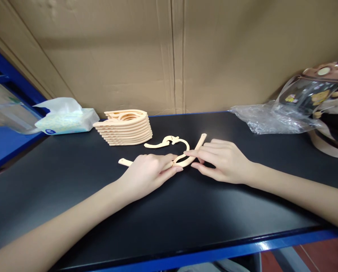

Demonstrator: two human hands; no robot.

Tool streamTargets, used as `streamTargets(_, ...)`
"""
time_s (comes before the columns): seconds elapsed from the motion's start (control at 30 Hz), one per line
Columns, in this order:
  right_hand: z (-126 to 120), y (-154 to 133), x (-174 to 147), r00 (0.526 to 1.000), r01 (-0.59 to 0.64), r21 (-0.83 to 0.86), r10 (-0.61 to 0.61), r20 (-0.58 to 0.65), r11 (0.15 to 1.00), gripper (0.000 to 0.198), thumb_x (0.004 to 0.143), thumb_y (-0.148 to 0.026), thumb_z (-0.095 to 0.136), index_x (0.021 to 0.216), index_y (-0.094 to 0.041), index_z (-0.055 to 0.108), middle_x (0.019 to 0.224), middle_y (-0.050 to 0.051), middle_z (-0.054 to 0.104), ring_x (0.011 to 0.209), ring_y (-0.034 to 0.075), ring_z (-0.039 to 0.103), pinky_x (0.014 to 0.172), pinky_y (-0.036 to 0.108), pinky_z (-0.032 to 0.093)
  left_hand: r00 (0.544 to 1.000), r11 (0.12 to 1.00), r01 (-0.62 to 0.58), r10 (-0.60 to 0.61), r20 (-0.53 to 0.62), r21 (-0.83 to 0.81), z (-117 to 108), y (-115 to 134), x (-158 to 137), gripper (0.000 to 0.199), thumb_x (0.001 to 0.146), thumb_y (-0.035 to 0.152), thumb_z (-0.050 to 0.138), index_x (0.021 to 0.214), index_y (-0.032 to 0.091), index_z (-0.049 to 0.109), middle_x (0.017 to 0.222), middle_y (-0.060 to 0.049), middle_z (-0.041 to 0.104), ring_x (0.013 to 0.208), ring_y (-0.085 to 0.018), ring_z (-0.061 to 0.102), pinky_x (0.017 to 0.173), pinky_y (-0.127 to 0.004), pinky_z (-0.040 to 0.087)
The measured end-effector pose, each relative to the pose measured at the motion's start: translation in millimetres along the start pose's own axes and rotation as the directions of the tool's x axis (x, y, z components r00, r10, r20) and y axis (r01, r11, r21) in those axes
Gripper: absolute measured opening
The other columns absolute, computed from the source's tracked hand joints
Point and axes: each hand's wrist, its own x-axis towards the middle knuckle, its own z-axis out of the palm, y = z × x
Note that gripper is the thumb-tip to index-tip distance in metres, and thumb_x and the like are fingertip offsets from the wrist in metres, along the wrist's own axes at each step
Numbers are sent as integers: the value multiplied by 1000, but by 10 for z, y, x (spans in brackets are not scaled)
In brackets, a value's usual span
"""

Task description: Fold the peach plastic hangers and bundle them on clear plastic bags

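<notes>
A cream plastic folding clothes hanger [188,162] lies low over the black tabletop, with one arm end sticking out on each side. My left hand [149,170] is closed around its left arm, thumb and fingers near the middle joint. At the right arm, my right hand [221,160] grips with its fingers, and its index fingertip touches the curved hook. Just behind my hands is a slim, curved cream piece [157,144] with small holes at its right end. It meets the hook in view; whether the two are joined I cannot tell.
A neat stack of folded cream hangers [125,130] stands at the back left, beside a tissue pack [68,119]. At the back right are crumpled clear plastic [262,119] and a strapped clear bottle [307,94]. Cardboard [115,49] lines the back of the black table [157,223].
</notes>
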Motion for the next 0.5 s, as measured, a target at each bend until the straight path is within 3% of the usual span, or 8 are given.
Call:
streamTargets(0.1, 4, 23, -8, 997, 10, -3, -10, 72, 1000, 30, 95, -29, 50, 116, -12, 64, 86, 6, 73, 70, 15, 62, 64, 28, 43, 1000, 999, -29, 29, -2, 16, 12, 3, -2, 38, 99, 47, 38, 85, 18, 60, 71, -1, 66, 57, -13, 57, 53, -22, 30)
streamTargets(0.27, 10, 77, -11, 993, -8, 54, 2, 115, 999, 31, 96, -31, 48, 116, -13, 65, 97, 8, 72, 82, 17, 62, 70, 29, 48, 988, 987, -146, 149, -35, 69, 48, -12, -14, 30, 98, 41, 43, 104, 19, 63, 80, -1, 71, 64, -15, 64, 54, -23, 34)
streamTargets(0.5, 20, 68, 5, 982, -107, 65, 95, 165, 992, 30, 97, -37, 45, 102, -14, 64, 89, 6, 67, 79, 18, 57, 69, 30, 45, 930, 918, -332, 357, -90, 216, 63, -21, -28, 31, 99, 38, 44, 109, 16, 62, 82, -1, 69, 73, -17, 65, 59, -26, 41)
